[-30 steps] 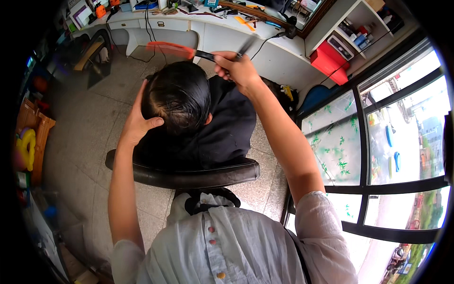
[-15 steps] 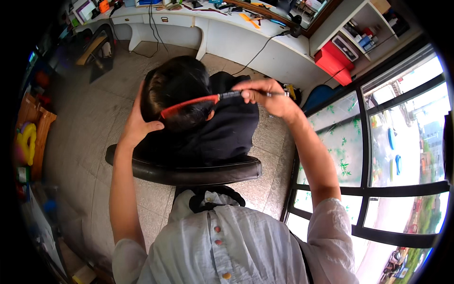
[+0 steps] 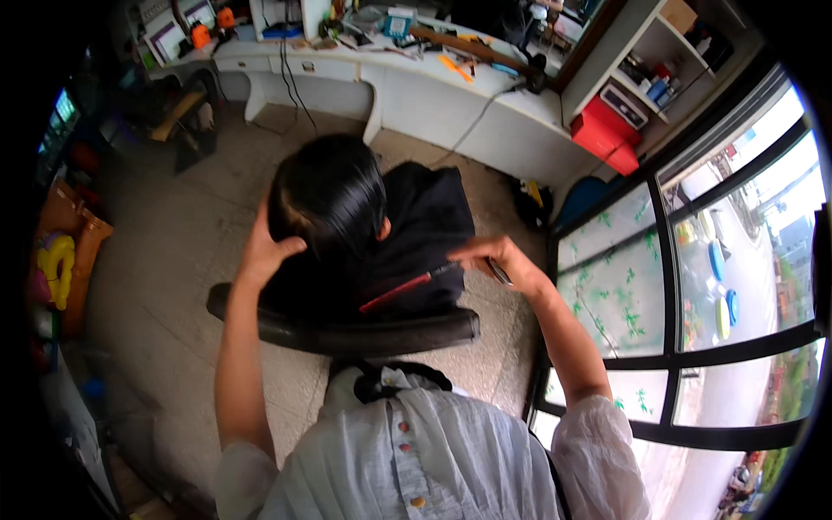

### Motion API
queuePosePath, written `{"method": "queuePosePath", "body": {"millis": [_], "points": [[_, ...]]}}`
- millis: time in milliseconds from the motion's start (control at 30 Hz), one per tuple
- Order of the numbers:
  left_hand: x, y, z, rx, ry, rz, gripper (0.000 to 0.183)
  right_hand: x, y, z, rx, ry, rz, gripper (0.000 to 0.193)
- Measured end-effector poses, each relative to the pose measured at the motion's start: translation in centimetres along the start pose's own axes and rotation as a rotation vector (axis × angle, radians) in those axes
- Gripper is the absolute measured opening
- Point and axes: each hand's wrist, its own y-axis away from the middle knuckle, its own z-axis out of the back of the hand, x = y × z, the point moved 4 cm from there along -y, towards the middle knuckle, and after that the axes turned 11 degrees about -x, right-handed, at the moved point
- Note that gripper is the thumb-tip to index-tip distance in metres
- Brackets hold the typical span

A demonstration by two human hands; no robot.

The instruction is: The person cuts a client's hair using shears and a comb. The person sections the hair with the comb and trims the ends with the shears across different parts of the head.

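Note:
A seated person's head (image 3: 334,191) with dark, smooth, wet-looking hair is in front of me, a black cape (image 3: 425,204) over the body. My left hand (image 3: 267,247) lies along the left side of the head, thumb stretched out and the other fingers partly hidden. My right hand (image 3: 496,260) grips the black handle of a red comb (image 3: 399,290). The comb points down and left over the cape, apart from the hair. A metal loop (image 3: 500,272), like a scissors' finger ring, shows against the right palm.
The dark chair back (image 3: 347,331) curves between me and the person. A white counter (image 3: 390,54) full of tools and cords runs along the far wall. Glass doors with black frames (image 3: 667,286) stand close on the right. A red box (image 3: 605,134) sits by the shelves.
The comb has left the hair and come down and toward me with my right hand. My left hand stays on the head. The hair now lies smooth over the crown.

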Motion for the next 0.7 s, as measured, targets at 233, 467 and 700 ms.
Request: {"method": "queuePosePath", "body": {"millis": [233,467,700], "points": [[1.0,0.4,0.7,-0.001,0.147,-0.019,0.092,2.5,-5.2,-0.5,-0.379,-0.443,-0.176,0.028],[3.1,0.8,0.2,-0.106,0.065,-0.012,0.089,-0.3,-8.8,-3.7,-0.300,-0.157,0.078,0.018],[4.1,0.6,0.9,-0.070,0.039,-0.065,0.082,-3.5,-4.4,-3.2,-0.310,-0.080,0.143,0.015]]}}
